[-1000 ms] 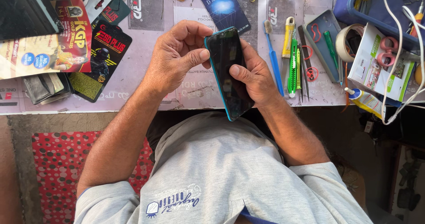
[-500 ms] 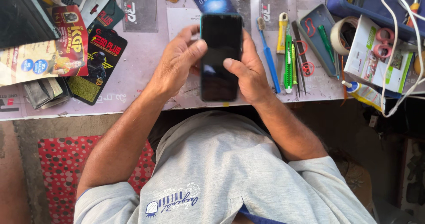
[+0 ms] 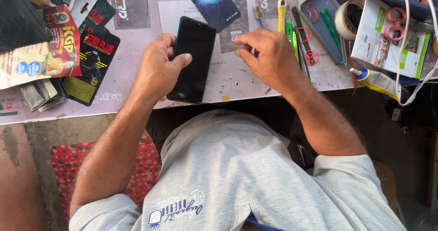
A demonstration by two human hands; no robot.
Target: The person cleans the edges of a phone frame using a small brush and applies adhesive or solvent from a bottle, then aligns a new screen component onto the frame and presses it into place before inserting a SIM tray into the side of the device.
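While it lies screen-up near the front edge of the surface (image 3: 137, 83), the dark phone (image 3: 191, 60) runs its long axis away from the person, slightly tilted, its near end overhanging the edge. Left hand (image 3: 159, 69): grip closed on the phone's left side, thumb across the glass. Right hand (image 3: 269, 57): off the phone, just right of its top corner, fingertips pinched narrow; whether they hold anything small cannot be told. Right of that hand: yellow and green hand tools (image 3: 287, 30), a grey tray (image 3: 319, 21), a tape roll (image 3: 344, 16), a glue bottle (image 3: 376, 80). Left: printed packets (image 3: 93, 62). Below: red dotted mat (image 3: 137, 171) on the floor.
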